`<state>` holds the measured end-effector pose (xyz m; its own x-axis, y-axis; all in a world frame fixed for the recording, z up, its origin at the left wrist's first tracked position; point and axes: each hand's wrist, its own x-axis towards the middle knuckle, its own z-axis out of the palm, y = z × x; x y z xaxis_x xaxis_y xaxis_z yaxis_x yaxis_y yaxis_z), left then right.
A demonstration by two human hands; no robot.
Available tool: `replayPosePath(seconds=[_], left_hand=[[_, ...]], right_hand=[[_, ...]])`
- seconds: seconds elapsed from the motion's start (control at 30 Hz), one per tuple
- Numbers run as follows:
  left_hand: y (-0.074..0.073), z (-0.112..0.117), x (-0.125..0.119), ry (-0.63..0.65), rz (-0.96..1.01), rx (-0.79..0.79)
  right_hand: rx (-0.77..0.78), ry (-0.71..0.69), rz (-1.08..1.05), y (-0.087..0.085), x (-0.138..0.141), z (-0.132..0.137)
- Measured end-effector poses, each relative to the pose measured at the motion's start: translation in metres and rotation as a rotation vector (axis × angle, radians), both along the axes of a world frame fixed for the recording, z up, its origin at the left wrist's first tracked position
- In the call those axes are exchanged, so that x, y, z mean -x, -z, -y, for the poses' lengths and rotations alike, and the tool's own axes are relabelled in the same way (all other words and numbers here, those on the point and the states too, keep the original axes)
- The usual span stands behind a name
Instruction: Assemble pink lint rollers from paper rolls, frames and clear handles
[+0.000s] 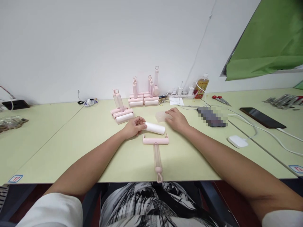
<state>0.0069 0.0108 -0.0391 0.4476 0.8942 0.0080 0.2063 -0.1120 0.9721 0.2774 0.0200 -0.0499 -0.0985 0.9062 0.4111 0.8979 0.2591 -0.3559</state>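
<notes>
My left hand (pixel 133 126) is closed round the left end of a white roll (pixel 155 128) lying on the pale green table (pixel 71 148). My right hand (pixel 177 119) rests on the table with its fingers curled on a translucent cover (pixel 161 116). Just in front of the roll lies a pink roller frame (pixel 155 139) without a roll, its long handle (pixel 157 160) pointing toward me. Behind, several assembled pink lint rollers (pixel 142 99) stand upright, and one more (pixel 121 114) sits nearer my left hand.
A power strip with chargers (pixel 181 93), a bottle (pixel 202 85), red scissors (pixel 220 99), a dark phone (pixel 262 117) and a white charger with cable (pixel 237 141) lie to the right. A cable bundle (pixel 88 102) and dark device (pixel 15 104) are at the left.
</notes>
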Motion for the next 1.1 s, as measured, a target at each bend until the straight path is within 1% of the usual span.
replayPosePath(seconds=[0.1,0.17,0.23,0.3,0.37,0.47,0.53,0.6,0.73,0.9,1.0,1.1], left_hand=[[0.001,-0.001,0.000,-0.012,-0.006,-0.009],[0.001,-0.001,0.000,-0.019,-0.006,-0.012],[0.000,0.000,0.000,-0.029,-0.002,-0.010],[-0.002,0.002,0.000,-0.051,-0.002,-0.001],[-0.004,0.002,0.000,-0.093,-0.012,0.016],[-0.005,0.001,0.000,-0.168,-0.019,0.052],[-0.005,-0.001,0.000,-0.200,-0.015,0.069],[-0.005,-0.003,0.000,-0.209,-0.014,0.078],[-0.005,-0.004,0.001,-0.197,-0.054,0.088],[-0.004,-0.002,0.005,-0.155,-0.201,0.039],[-0.004,-0.002,0.007,-0.134,-0.233,0.014],[-0.006,-0.002,0.010,-0.073,-0.254,0.023]], right_hand=[[0.010,-0.067,0.020,0.001,0.004,0.003],[0.026,-0.113,0.025,-0.001,0.008,0.008],[0.024,-0.141,-0.018,-0.006,0.013,0.014],[0.030,-0.162,-0.109,-0.011,0.015,0.021],[0.124,-0.211,-0.209,-0.014,0.013,0.027],[0.333,-0.356,-0.307,-0.014,0.006,0.031],[0.393,-0.417,-0.349,-0.012,0.002,0.031],[0.400,-0.424,-0.373,-0.010,0.002,0.031],[0.360,-0.399,-0.360,-0.008,0.006,0.028],[0.341,-0.376,-0.371,-0.008,0.008,0.026],[0.332,-0.366,-0.356,-0.009,0.008,0.027],[0.325,-0.352,-0.328,-0.011,0.009,0.029]])
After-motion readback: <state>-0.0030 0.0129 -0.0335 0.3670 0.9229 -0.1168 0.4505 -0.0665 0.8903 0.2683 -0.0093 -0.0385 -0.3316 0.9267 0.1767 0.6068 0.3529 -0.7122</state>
